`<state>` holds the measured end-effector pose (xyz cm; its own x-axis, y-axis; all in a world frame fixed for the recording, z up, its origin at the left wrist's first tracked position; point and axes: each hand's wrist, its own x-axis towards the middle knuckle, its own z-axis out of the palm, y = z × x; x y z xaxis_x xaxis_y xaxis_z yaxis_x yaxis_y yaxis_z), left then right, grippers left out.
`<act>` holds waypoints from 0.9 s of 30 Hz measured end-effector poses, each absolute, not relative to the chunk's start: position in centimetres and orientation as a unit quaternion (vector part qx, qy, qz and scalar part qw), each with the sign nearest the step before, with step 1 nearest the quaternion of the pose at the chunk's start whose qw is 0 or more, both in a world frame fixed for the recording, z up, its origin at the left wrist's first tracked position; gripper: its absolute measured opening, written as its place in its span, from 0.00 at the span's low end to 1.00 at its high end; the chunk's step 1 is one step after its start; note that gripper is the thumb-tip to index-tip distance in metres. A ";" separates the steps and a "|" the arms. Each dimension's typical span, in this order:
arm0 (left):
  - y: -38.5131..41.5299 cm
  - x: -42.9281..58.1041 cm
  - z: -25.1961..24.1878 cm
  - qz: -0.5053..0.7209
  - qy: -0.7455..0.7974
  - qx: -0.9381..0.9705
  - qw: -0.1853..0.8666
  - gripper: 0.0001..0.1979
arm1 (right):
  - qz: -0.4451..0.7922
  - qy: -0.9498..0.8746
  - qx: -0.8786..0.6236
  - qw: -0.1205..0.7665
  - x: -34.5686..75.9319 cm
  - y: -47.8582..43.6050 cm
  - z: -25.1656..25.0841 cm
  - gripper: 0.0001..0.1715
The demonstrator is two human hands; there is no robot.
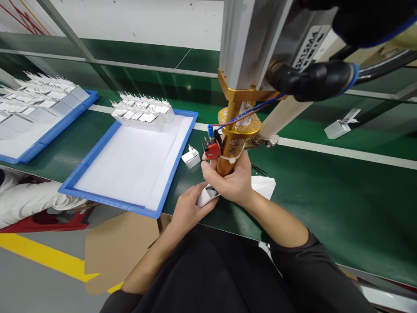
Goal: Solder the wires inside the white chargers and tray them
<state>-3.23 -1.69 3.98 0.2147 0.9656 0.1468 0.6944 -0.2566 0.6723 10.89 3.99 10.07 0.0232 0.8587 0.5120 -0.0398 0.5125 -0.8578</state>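
Note:
My left hand (189,208) is closed around a white plastic housing (206,196), its open end turned toward my other hand. My right hand (235,179) wraps round the lower end of a gold cylindrical tool (232,145), its thumb near a red switch (213,150) on the tool's side. The tool's lower tip is hidden by this hand, just above the housing. A small white piece with prongs (191,157) stands on the green table, left of the tool.
A blue tray (159,204) on the left holds several white pronged pieces (143,112) at its back. Another full blue tray (58,130) is farther left. A white part (339,129) lies at the right. A person's sleeve (35,200) shows at the left edge.

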 end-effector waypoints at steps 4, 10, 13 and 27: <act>-1.7 -3.3 4.0 0.279 0.562 0.744 0.231 0.19 | 0.374 -0.604 -0.341 0.616 11.0 4.0 10.0 0.13; -1.8 -3.4 3.9 0.270 0.559 0.747 0.237 0.19 | 0.388 -0.597 -0.335 0.617 10.9 3.9 10.0 0.13; -1.8 -3.4 4.0 0.263 0.569 0.742 0.236 0.19 | 0.377 -0.600 -0.339 0.619 10.9 4.1 9.8 0.11; -1.6 -3.2 3.8 0.276 0.564 0.734 0.257 0.18 | 0.369 -0.605 -0.336 0.620 11.0 4.0 9.9 0.12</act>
<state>-3.19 -1.57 3.81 0.2106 0.9707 0.1155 0.6860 -0.2309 0.6899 10.99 4.04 9.89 -0.0046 0.8646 0.5024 -0.0512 0.5016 -0.8636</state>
